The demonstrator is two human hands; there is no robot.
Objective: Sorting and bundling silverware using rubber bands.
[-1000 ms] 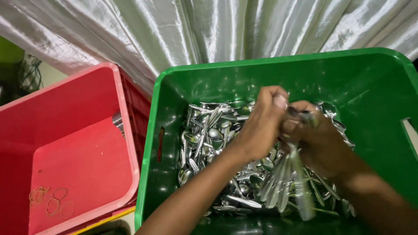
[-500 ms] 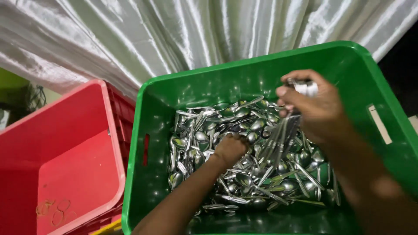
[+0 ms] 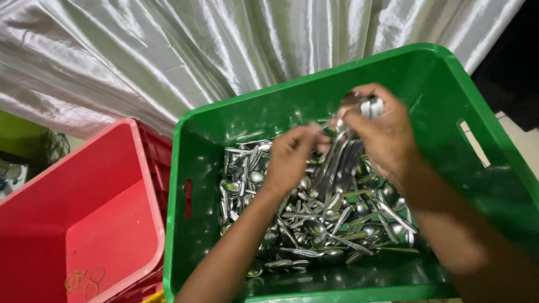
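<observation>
While the right hand (image 3: pixel 387 132) grips a bundle of steel spoons (image 3: pixel 339 163) over the green plastic crate (image 3: pixel 224 120), the left hand (image 3: pixel 292 157) pinches one spoon beside it; a red plastic crate (image 3: pixel 84 224) stands nearby.

shiny metal spoons (image 3: pixel 331 224), glossy plastic crate (image 3: pixel 426 73), satin cloth (image 3: pixel 168 56)

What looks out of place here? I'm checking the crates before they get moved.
Little stands out. The spoons lie in a loose jumble inside the green crate, none spilled over its rim. The right hand grips a gathered bunch; the left hand reaches toward it. The red crate holds only a few rubber bands.
</observation>
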